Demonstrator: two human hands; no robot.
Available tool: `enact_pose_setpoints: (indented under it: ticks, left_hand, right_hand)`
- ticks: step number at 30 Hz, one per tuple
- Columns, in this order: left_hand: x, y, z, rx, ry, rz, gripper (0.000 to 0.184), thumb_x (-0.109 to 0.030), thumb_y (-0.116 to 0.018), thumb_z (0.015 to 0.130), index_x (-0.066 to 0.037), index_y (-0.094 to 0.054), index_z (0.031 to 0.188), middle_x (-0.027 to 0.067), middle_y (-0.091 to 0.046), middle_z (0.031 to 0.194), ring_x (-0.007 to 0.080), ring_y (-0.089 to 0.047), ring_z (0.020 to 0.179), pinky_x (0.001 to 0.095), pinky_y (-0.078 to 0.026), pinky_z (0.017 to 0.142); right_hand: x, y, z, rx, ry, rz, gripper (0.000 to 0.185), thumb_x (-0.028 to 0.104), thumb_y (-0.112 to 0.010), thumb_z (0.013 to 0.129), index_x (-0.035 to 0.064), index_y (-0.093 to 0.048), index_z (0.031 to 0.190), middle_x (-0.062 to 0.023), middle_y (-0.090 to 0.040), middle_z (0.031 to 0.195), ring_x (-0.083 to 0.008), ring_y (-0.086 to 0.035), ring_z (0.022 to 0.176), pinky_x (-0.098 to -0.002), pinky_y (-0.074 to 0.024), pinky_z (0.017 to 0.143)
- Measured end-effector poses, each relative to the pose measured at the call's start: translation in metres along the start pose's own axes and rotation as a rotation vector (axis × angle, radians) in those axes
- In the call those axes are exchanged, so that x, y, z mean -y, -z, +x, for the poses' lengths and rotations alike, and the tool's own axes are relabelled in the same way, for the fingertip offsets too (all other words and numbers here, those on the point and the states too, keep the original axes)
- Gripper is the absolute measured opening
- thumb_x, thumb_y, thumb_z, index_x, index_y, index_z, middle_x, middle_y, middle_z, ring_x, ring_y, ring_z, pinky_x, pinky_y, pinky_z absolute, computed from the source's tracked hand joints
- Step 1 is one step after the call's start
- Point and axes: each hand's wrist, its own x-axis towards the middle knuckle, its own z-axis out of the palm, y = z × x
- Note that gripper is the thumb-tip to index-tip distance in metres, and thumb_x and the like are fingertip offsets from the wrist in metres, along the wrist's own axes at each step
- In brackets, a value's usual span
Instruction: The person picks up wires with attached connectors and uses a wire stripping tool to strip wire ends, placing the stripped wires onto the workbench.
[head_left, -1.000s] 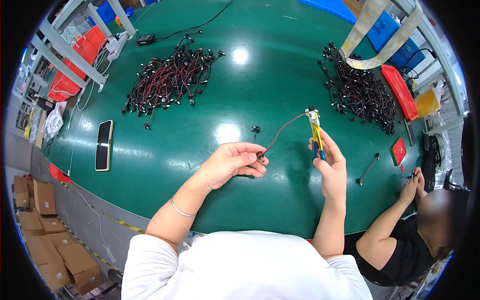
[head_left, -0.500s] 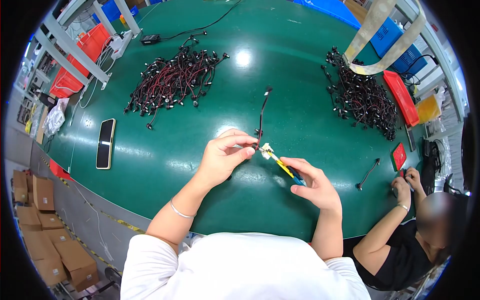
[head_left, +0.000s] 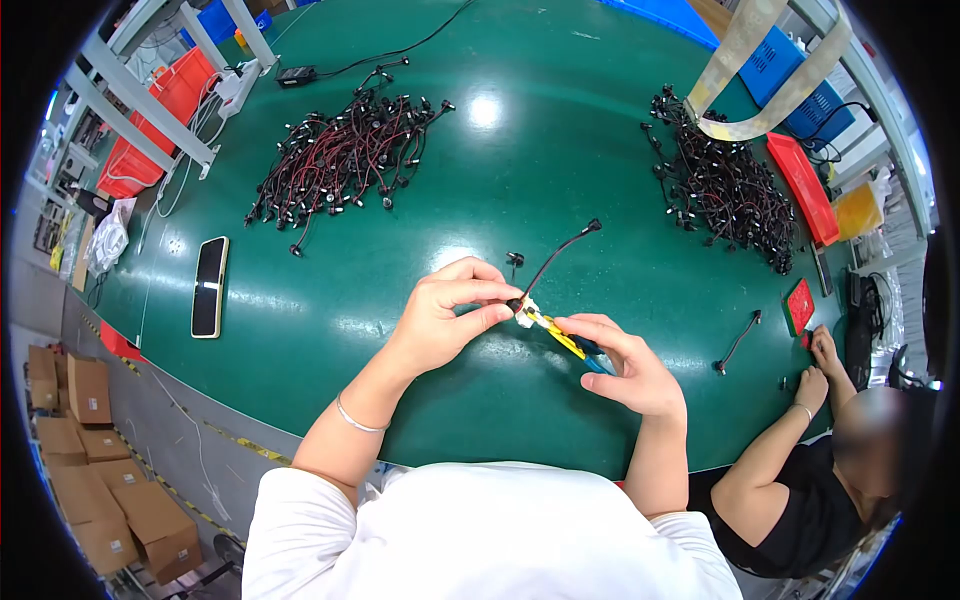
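Note:
My left hand (head_left: 450,312) pinches the near end of a short black cable (head_left: 548,262), whose other end points up and to the right. In my right hand (head_left: 632,368) are pliers (head_left: 562,338) with yellow and blue handles. Their pale jaws touch the cable end at my left fingertips; the exact contact is too small to make out. A small black connector (head_left: 515,260) lies just beyond my left fingers on the green table (head_left: 520,420).
A pile of red and black cables (head_left: 345,155) is at the left, another pile (head_left: 730,185) at the right. A phone (head_left: 209,287) lies at the left. One loose cable (head_left: 738,342) lies near a co-worker's hands (head_left: 815,380), beside a red tray (head_left: 803,190).
The pliers have come down and left from their raised position to the cable end at my left fingers. The cable has swung upright, then tilted right. The co-worker's hands have shifted.

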Motion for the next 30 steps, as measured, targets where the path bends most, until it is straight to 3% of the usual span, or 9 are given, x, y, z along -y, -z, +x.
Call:
enact_pose_setpoints:
  ticks: [16, 27, 30]
  left_hand:
    - [-0.001, 0.008, 0.0, 0.084, -0.003, -0.001, 0.025, 0.003, -0.073, 0.076, -0.005, -0.073, 0.1, 0.0077, -0.063, 0.093, 0.0152, -0.062, 0.082, 0.0261, -0.051, 0.07]
    - [0.0, 0.009, 0.002, 0.107, -0.012, -0.007, 0.025, 0.004, -0.072, 0.076, -0.004, -0.073, 0.1, 0.0073, -0.064, 0.093, 0.0153, -0.062, 0.082, 0.0257, -0.051, 0.071]
    - [-0.003, 0.015, 0.005, 0.095, -0.065, 0.089, 0.022, 0.004, -0.07, 0.078, -0.003, -0.073, 0.099, 0.0077, -0.064, 0.093, 0.0159, -0.062, 0.085, 0.0271, -0.051, 0.074]
  right_hand:
    - [-0.002, 0.001, -0.001, 0.034, 0.005, 0.034, 0.063, -0.003, -0.063, 0.067, -0.0034, -0.054, 0.129, -0.0155, -0.049, 0.132, -0.026, -0.044, 0.126, -0.0368, -0.0275, 0.111]
    - [0.001, -0.002, -0.001, 0.027, -0.045, -0.054, 0.066, -0.003, -0.063, 0.067, 0.0042, -0.055, 0.132, -0.0145, -0.053, 0.129, -0.0243, -0.048, 0.122, -0.0349, -0.0318, 0.108]
    - [0.001, -0.008, 0.002, 0.003, -0.005, -0.063, 0.066, -0.003, -0.062, 0.068, 0.0023, -0.053, 0.133, -0.0144, -0.054, 0.128, -0.0241, -0.049, 0.122, -0.0351, -0.0319, 0.108]
